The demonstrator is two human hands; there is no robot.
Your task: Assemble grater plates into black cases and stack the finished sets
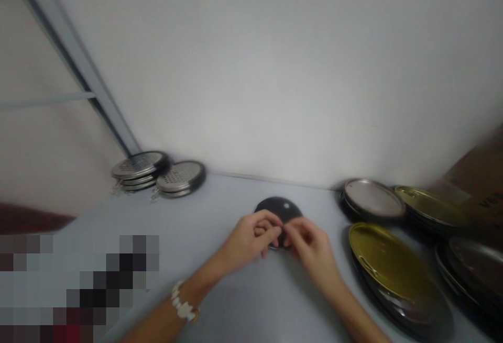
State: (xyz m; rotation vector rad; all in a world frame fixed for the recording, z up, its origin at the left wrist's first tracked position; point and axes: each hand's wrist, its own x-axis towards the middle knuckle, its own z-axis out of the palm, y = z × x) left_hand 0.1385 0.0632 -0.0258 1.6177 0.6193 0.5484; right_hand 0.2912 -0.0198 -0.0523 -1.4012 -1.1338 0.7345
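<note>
In the middle of the table lies a black, round, shiny disc, partly covered by my fingers. My left hand, with a white bracelet at its wrist, is pinched at the disc's near side. From the right, my right hand pinches close beside it, the fingertips of both hands nearly meeting over the disc. Whatever small thing may be between the fingertips is hidden and too blurred to name.
Two stacks of round metal pieces with perforated tops stand at the back left. At the right are stacks of silver round pieces and gold ones. A cardboard box sits at far right. A white wall rises behind the table.
</note>
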